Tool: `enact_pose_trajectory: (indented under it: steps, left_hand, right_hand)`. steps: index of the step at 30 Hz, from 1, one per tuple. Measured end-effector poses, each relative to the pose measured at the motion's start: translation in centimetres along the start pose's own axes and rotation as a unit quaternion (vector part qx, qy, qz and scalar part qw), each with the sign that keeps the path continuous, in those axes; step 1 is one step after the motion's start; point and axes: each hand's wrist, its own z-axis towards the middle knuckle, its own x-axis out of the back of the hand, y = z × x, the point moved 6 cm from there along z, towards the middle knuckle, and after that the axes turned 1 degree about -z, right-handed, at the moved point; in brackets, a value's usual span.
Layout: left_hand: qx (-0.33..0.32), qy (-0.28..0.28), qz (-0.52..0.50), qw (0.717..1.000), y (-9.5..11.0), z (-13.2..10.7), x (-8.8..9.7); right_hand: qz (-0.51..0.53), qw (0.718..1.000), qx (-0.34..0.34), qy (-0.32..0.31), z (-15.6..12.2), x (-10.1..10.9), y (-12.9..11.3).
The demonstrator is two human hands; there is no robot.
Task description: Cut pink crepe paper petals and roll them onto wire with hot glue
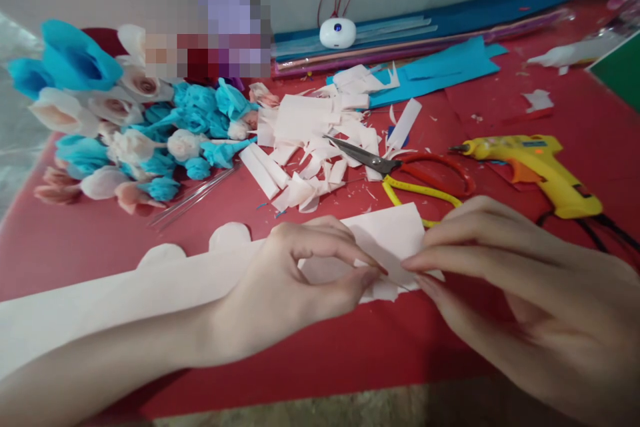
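Note:
My left hand (295, 287) is closed in a pinch, thumb and forefinger on a thin, wire-like strand (400, 282). The strand's other end runs to the fingertips of my right hand (520, 280), also pinched. Its exact kind is too fine to make out. Under both hands lies pale crepe paper (387, 233), with small cut pieces partly hidden by my fingers. A long pale paper strip (100, 303) passes beneath my left forearm. Two rounded paper petals (230, 237) rest along its far edge.
Beyond my hands are scissors (380, 163), a yellow glue gun (540, 160) with a cord, and paper scraps (305, 120). Blue and pale paper flowers (190, 110) pile up at left beside clear sticks (195, 197). Blue paper (440, 73) and a white device (338, 33) sit at the back.

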Motion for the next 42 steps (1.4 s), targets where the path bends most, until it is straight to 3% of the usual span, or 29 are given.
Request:
enact_pose_trajectory:
  steps: [4, 8, 13, 18, 33, 42]
  left_hand:
    - [-0.005, 0.009, 0.021, 1.0, 0.0, 0.0, 0.0]
    - [-0.024, -0.008, 0.031, 0.999, 0.3, 0.1, -0.2]
    - [-0.029, -0.016, 0.046, 0.998, 0.6, 0.0, -0.3]
    - [-0.04, -0.015, 0.056, 0.998, 0.7, -0.1, -0.4]
    - [-0.018, -0.013, 0.068, 0.997, 0.4, 0.2, -0.5]
    - [-0.016, -0.014, 0.071, 0.997, 0.5, 0.1, -0.3]
  right_hand:
    - [0.115, 0.985, -0.125, -0.038, 0.0, -1.1, 1.7]
    - [0.245, 0.937, -0.237, -0.081, -0.7, -2.7, 3.1]
    - [0.329, 0.882, -0.312, -0.125, -1.8, -4.1, 3.8]
    - [0.354, 0.864, -0.325, -0.151, -2.0, -4.4, 3.8]
    - [0.374, 0.855, -0.327, -0.149, -2.1, -4.9, 3.5]
    - [0.429, 0.804, -0.375, -0.171, -2.7, -5.3, 3.7]
